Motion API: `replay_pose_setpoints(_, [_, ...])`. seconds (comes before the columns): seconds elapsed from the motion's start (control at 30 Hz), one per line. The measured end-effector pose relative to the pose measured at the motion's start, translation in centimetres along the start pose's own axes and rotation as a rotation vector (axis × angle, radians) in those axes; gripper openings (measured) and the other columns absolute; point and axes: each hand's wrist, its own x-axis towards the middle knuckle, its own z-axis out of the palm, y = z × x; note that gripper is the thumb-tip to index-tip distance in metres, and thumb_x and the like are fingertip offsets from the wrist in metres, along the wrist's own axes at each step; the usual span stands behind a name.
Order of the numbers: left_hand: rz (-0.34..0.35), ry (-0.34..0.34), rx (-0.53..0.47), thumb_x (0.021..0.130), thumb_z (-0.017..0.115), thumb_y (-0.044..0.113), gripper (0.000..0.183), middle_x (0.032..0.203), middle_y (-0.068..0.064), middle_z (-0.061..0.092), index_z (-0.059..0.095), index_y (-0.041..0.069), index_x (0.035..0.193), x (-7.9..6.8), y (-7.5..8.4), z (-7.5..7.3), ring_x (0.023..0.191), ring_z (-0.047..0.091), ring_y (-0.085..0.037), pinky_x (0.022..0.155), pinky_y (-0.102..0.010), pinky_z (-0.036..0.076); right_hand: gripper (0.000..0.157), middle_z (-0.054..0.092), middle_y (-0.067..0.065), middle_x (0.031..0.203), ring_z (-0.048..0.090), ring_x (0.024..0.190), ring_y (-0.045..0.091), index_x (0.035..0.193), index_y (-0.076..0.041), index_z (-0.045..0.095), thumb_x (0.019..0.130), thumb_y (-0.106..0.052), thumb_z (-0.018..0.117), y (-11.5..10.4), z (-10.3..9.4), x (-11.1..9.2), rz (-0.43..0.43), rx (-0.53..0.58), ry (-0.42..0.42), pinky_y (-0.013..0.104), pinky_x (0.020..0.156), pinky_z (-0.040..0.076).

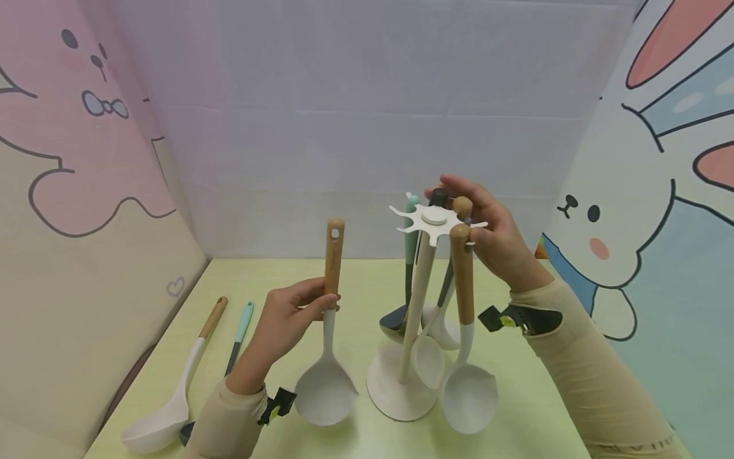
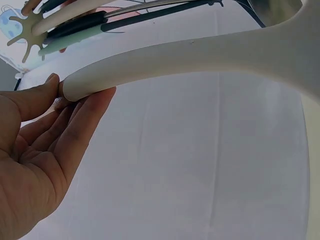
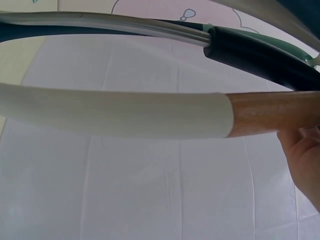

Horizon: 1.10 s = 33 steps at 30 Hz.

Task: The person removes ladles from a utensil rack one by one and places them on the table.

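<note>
My left hand (image 1: 298, 312) pinches a white ladle (image 1: 325, 392) where its wooden handle (image 1: 334, 255) meets the white shaft. The ladle hangs bowl-down beside the white utensil rack (image 1: 434, 217). At the rack's star-shaped top, my right hand (image 1: 487, 223) reaches round the hooks, its thumb close by the wooden handle of a hung ladle (image 1: 470, 398) and its fingers behind the handle ends. A black-handled utensil (image 3: 260, 57), a green-handled dark ladle (image 1: 395, 324), a small white spoon (image 1: 428, 362) and another white-bowled utensil (image 1: 444, 331) also hang there.
On the table's left lie a white ladle (image 1: 157, 430) with a wooden handle and a green-handled utensil (image 1: 243, 325), its head mostly behind my left sleeve. The rack's round base (image 1: 401, 398) stands on the pale green table (image 1: 527, 408). Cloth walls (image 1: 367, 127) enclose the back and sides.
</note>
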Motion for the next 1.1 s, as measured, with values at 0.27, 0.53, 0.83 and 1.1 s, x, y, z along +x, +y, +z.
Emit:
replay_pose_setpoints(0.27, [-0.083, -0.005, 0.008, 0.093, 0.068, 0.004, 0.025, 0.097, -0.019, 0.073, 0.069, -0.007, 0.115, 0.3, -1.1, -0.8, 0.086, 0.073, -0.027, 0.068, -0.031, 0.062, 0.076, 0.055, 0.007, 0.139, 0.047, 0.13, 0.021, 0.146, -0.017, 0.05, 0.082, -0.046, 0.08, 0.0, 0.0, 0.0, 0.007, 0.0, 0.007, 0.03, 0.105, 0.042])
replay_pose_setpoints(0.53, [-0.13, -0.035, -0.032, 0.094, 0.067, 0.004, 0.025, 0.1, -0.021, 0.072, 0.067, -0.008, 0.116, 0.7, -2.4, -2.0, 0.088, 0.073, -0.025, 0.07, -0.032, 0.062, 0.078, 0.054, 0.007, 0.139, 0.047, 0.13, 0.022, 0.147, -0.017, 0.049, 0.082, -0.046, 0.08, 0.0, 0.0, -0.1, 0.013, -0.01, 0.015, 0.031, 0.105, 0.042])
replay_pose_setpoints(0.83, [-0.188, -0.061, -0.006, 0.095, 0.066, 0.007, 0.03, 0.104, -0.023, 0.072, 0.064, -0.01, 0.121, 0.9, -3.2, -3.3, 0.092, 0.072, -0.026, 0.073, -0.033, 0.061, 0.078, 0.055, 0.007, 0.139, 0.047, 0.131, 0.022, 0.147, -0.017, 0.049, 0.082, -0.047, 0.08, 0.0, 0.0, -0.1, 0.008, -0.007, 0.015, 0.03, 0.104, 0.043])
replay_pose_setpoints(1.1, [-0.256, -0.096, -0.021, 0.097, 0.065, 0.008, 0.03, 0.106, -0.024, 0.071, 0.064, -0.01, 0.121, 0.8, -4.1, -4.4, 0.092, 0.071, -0.017, 0.076, -0.035, 0.061, 0.078, 0.055, 0.006, 0.139, 0.047, 0.132, 0.022, 0.147, -0.016, 0.049, 0.082, -0.047, 0.08, 0.0, -0.1, -0.2, 0.006, -0.007, 0.014, 0.029, 0.104, 0.043])
